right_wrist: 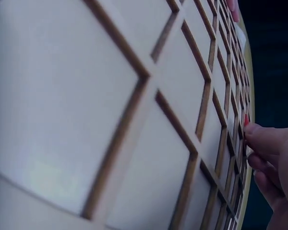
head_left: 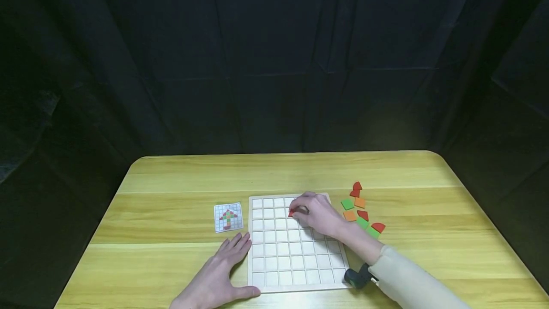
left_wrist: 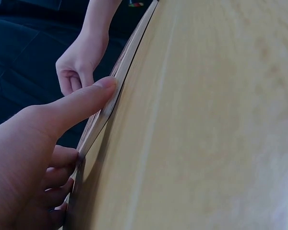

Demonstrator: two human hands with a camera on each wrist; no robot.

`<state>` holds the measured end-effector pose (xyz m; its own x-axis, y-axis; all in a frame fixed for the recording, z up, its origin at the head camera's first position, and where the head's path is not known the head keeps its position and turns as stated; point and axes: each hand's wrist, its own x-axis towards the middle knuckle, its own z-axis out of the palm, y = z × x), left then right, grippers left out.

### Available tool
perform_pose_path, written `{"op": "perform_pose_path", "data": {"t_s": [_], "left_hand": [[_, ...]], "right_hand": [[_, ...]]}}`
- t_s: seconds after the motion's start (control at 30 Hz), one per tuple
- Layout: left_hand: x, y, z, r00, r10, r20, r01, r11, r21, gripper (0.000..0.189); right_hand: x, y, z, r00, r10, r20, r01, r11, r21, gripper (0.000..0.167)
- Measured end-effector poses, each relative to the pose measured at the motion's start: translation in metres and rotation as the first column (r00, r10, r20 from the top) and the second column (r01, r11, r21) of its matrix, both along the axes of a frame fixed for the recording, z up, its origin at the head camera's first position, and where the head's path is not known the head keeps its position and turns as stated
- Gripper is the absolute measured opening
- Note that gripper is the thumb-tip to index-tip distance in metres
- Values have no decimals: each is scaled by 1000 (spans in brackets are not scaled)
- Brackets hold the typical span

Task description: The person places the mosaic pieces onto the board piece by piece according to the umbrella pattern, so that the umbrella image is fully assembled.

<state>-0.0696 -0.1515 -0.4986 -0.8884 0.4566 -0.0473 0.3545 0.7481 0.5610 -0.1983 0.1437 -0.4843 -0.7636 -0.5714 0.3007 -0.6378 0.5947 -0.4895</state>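
Observation:
A white grid board (head_left: 283,250) with raised wooden dividers lies on the table. Over its upper part, my right hand (head_left: 320,214) pinches a small red piece (head_left: 291,213) between thumb and fingertips, right at one of the cells. The red piece (right_wrist: 246,119) also shows at the thumb tip in the right wrist view; the fingers hide most of it. At the board's lower left corner rests my left hand (head_left: 220,273), its fingers extended along the left edge and its thumb near the bottom edge. In the left wrist view the thumb (left_wrist: 89,101) touches the board's side.
Left of the board lies a printed card (head_left: 228,218) showing a coloured arrow-like pattern on a grid. Loose pieces lie right of the board: several red quarter-rounds (head_left: 378,227), green squares (head_left: 347,204) and orange squares (head_left: 350,215). A dark curtain (head_left: 274,61) hangs behind the wooden table (head_left: 150,213).

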Motion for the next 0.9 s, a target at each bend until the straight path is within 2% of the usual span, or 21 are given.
{"op": "perform_pose_path", "data": {"t_s": [0.43,0.67,0.9], "left_hand": [[0,0,1,1000,-2,-7,2,1000,-2,108],[-1,-1,0,1000,-4,-10,4,1000,5,108],[-1,0,0,1000,-7,-15,7,1000,3,107]], "right_hand": [[8,-4,-8,996,-79,31,81,993,-87,12],[11,-2,-11,988,-123,99,135,982,-132,19],[16,3,-11,985,-126,119,147,971,-189,22]]}}
